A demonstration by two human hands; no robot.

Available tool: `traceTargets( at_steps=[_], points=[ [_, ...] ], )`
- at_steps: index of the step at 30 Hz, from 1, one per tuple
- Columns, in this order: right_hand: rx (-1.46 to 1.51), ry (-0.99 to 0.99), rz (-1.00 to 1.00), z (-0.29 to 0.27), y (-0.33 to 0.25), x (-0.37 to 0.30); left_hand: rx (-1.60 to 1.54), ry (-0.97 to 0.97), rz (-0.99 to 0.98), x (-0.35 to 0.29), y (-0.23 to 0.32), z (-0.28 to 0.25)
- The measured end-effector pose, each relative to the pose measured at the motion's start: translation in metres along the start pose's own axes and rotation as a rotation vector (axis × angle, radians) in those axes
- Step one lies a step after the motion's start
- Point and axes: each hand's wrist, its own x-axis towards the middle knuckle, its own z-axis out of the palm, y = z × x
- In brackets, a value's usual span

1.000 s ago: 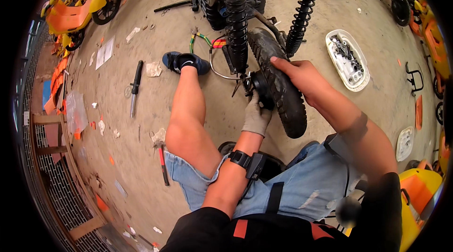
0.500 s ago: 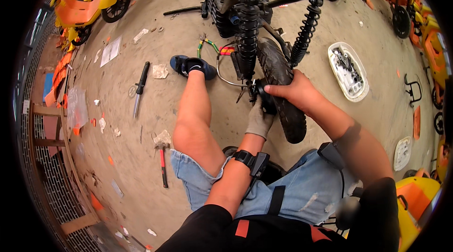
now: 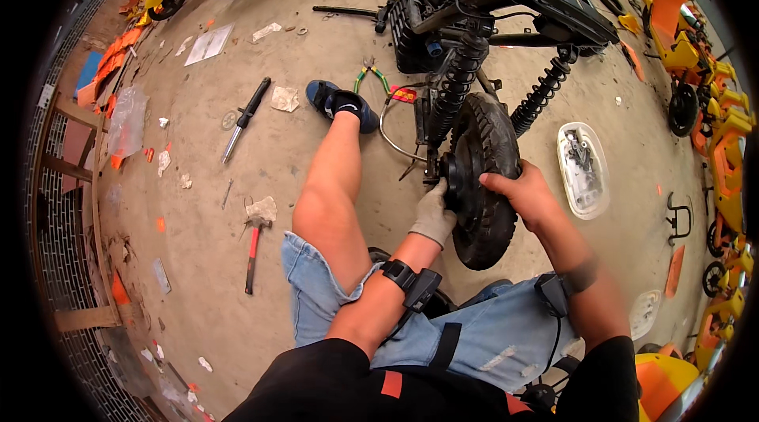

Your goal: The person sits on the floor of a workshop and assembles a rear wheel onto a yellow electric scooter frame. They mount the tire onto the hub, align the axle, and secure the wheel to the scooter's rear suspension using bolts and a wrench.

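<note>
Black wheel (image 3: 496, 149) with knobbly tyre sits upright, slightly tilted, mid-scene, at the near end of a stripped black frame (image 3: 553, 7). Left spring shock (image 3: 457, 82) stands just beside the wheel's left face; right spring shock (image 3: 545, 92) slants down from the frame toward the tyre's far right side.

Right hand (image 3: 528, 194), bare, is on the tyre's right edge. Thumb lies across the tread; the other fingers curl behind the rubber, mostly hidden, so tyre is pinched between thumb and fingers.

Left hand (image 3: 434, 216), in a pale grey glove, is at the near left of the wheel, against the dark hub (image 3: 450, 178). Fingers point away toward the hub, bunched close; fingertips partly hidden, cannot tell whether they pinch anything.

Left of the wheel, a curved silver rod (image 3: 383, 123) bends toward the hub. Farther off, green-handled pliers (image 3: 381, 77) lie with handles spread, a red-and-yellow packet (image 3: 404, 94) near them.

Left floor: black-and-silver rod-shaped tool (image 3: 247, 119); nearer, hammer (image 3: 252, 256) with red-and-black handle, head by crumpled paper (image 3: 262, 209).

Right floor: white tray (image 3: 591, 211) holding small metal parts (image 3: 581, 155). Yellow-and-orange vehicles (image 3: 668, 19) line the right side; more at far left.
</note>
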Motion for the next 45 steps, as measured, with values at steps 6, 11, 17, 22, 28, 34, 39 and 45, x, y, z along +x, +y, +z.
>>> traceTargets(
  at_steps=[6, 11, 17, 22, 28, 34, 39, 45],
  points=[
    [-0.006, -0.015, 0.052, -0.003, -0.013, 0.008, -0.009, -0.005, -0.016, 0.019, -0.005, -0.013],
    [-0.058, -0.009, 0.054, 0.001, -0.017, 0.004, 0.063, -0.033, 0.085, 0.031, -0.008, -0.029],
    [-0.106, 0.009, 0.022, 0.003, -0.015, 0.007, 0.574, 0.509, 0.564, 0.079, 0.003, -0.07],
    [-0.362, 0.243, -0.135, 0.007, -0.007, 0.0, 0.968, 0.25, 0.655, 0.076, 0.048, -0.03],
    [-0.517, 0.388, -0.324, 0.031, -0.002, -0.008, 0.777, 0.099, 0.456, 0.163, 0.063, -0.077],
    [-0.496, 0.417, -0.334, 0.023, 0.008, -0.003, 0.451, 0.065, 0.251, 0.141, 0.057, -0.049],
    [-0.462, 0.438, -0.353, 0.022, 0.014, 0.0, 0.35, 0.118, 0.215, 0.096, 0.06, -0.016],
    [-0.437, 0.424, -0.338, 0.02, 0.003, 0.0, 0.3, 0.03, 0.253, 0.081, 0.062, -0.017]
  ],
)
